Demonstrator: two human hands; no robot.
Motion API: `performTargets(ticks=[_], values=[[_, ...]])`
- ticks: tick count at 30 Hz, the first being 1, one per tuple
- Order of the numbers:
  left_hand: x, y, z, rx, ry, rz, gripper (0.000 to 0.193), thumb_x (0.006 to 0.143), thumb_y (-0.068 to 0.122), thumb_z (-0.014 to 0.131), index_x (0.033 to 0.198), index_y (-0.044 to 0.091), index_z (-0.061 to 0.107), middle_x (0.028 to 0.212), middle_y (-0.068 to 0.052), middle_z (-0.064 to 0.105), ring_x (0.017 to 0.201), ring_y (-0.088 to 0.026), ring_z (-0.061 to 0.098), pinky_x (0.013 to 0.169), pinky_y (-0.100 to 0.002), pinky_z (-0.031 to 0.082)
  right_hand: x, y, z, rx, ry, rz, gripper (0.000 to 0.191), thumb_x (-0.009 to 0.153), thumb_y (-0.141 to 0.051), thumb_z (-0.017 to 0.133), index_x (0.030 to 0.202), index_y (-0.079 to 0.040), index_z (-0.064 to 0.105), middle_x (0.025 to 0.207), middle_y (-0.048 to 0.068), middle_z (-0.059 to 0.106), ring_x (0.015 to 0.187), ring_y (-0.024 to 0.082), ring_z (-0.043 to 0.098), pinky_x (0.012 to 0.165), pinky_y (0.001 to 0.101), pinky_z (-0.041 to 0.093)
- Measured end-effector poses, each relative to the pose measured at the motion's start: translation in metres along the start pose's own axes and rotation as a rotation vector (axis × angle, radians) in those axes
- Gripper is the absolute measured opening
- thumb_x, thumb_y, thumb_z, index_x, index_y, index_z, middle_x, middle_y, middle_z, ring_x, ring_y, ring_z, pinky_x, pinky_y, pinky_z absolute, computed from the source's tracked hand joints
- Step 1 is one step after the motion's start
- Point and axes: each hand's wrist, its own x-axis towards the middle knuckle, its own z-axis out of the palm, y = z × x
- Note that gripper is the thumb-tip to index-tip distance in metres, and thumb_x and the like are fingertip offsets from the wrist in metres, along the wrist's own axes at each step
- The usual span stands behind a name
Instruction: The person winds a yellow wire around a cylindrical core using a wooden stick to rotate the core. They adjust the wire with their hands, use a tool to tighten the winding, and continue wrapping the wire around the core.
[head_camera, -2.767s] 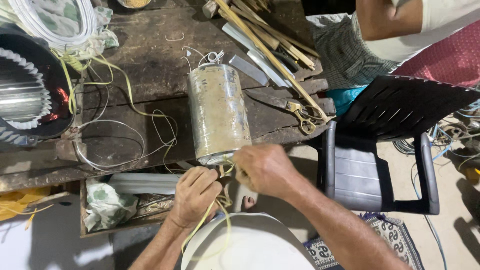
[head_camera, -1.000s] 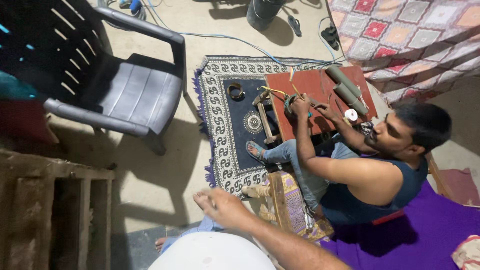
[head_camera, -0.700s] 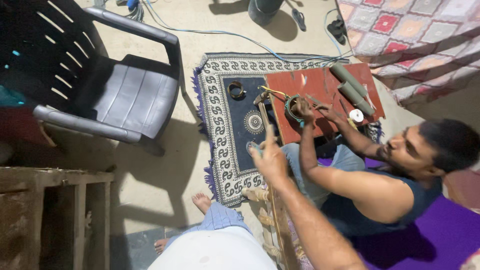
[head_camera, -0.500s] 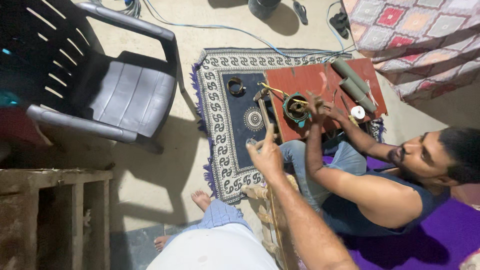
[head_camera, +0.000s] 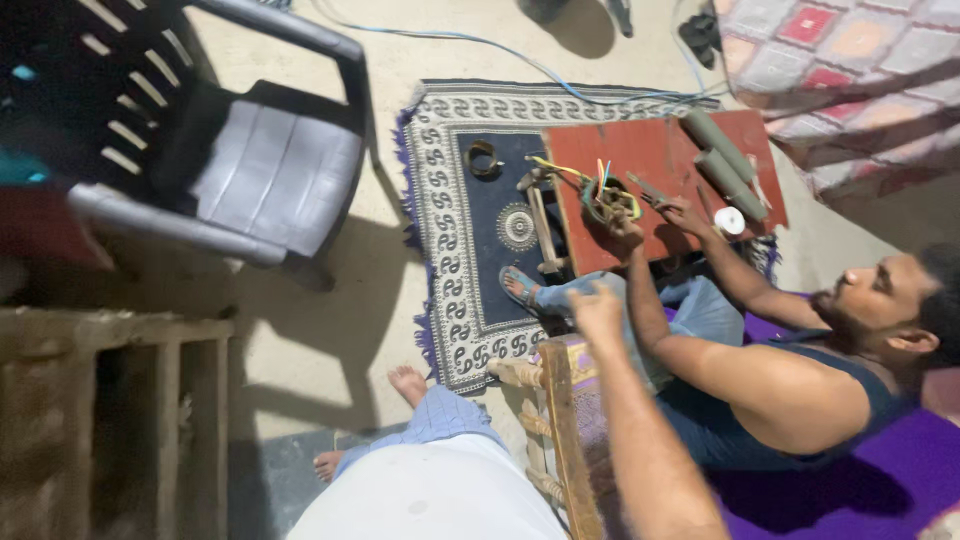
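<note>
Dust and cable clutter lay over the floor in the head view, and the person's right hand hung out in front of them, fingers loosely apart and gripping nothing, though it was blurred enough that I could not read each finger. The left hand did not show at all. Directly under that forearm, near the lower corner of the patterned rug, stood a low wooden stool with a woven seat, the hand just past its top rail and apart from it. I judged the stool stiff in its frame and light enough for one hand. The turned rail at the near edge looked the sound place to grip it, since the weave would give and sag under the fingers. Beyond it a seated co-worker's hand worked at a round winding with coloured wires, set near the left edge of a red board that overlapped the rug's right side. Two grey cylinders and a small white roll lay toward the board's right edge. A dark plastic chair stood well apart on the bare floor, and a wooden bench filled the lower left corner.
</note>
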Motion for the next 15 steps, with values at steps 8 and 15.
performTargets(ticks=[8,15], values=[[-0.015,-0.034,-0.108,0.126,0.280,0.265,0.020,0.087,0.011,0.071,0.105,0.002,0.071,0.113,-0.016,0.072,0.111,-0.034,0.067,0.100,-0.043,0.051,-0.048,-0.078,0.055,0.007,-0.410,-0.198,0.069,0.091,-0.036,0.075,0.147,0.001,0.059,0.111,0.028,0.072,0.097,0.034,0.066,0.086,0.0444,0.051],[-0.037,-0.006,-0.126,-0.135,0.319,0.059,0.018,0.086,0.013,0.073,0.100,0.002,0.075,0.100,-0.014,0.075,0.094,-0.029,0.073,0.084,-0.035,0.055,-0.087,-0.127,0.126,-0.076,-0.862,-0.432,0.068,0.085,-0.033,0.075,0.144,-0.003,0.057,0.113,0.020,0.078,0.102,0.026,0.074,0.091,0.0351,0.054]])
